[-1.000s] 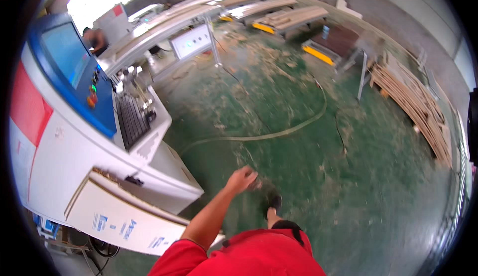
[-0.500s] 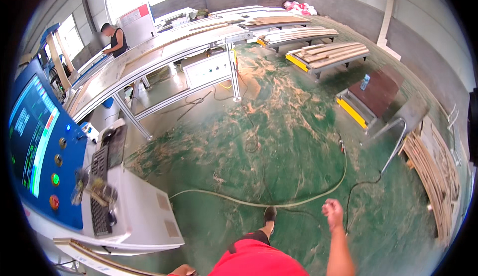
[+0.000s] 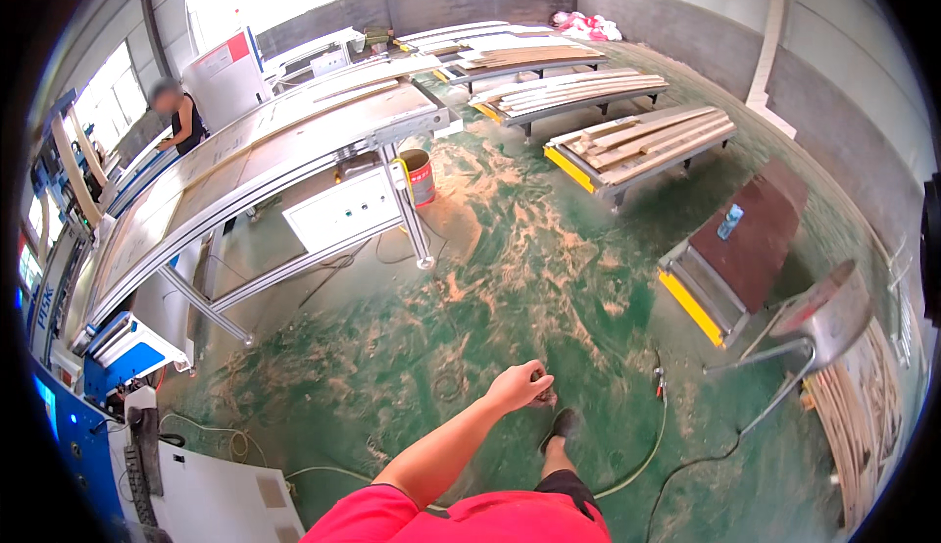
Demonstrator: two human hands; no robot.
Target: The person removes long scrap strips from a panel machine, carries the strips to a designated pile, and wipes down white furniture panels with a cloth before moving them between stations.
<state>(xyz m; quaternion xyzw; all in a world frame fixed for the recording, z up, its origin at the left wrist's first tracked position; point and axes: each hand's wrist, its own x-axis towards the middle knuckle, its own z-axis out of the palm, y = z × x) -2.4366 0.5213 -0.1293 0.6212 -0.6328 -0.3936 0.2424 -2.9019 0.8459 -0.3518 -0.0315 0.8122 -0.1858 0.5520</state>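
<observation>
My left hand [image 3: 516, 388] reaches forward from the red sleeve, over the dusty green floor. Its fingers are curled inward, and a small brownish patch shows at the fingertips; I cannot make out whether it is something held. Just beyond the hand lies sawdust on the floor, and close below it is my dark shoe [image 3: 559, 430]. My right hand is outside the picture.
A long aluminium-framed work table [image 3: 284, 141] stretches along the left, with a red bucket [image 3: 420, 178] beside it. Low stands carry wooden boards [image 3: 642, 141]. A hose [image 3: 647, 455] crosses the floor near a metal chair [image 3: 831, 313]. A person [image 3: 181, 122] stands far left.
The view has moved forward past the control console, which now sits at the lower left. My left hand has swung up into the middle; my right hand has left the picture.
</observation>
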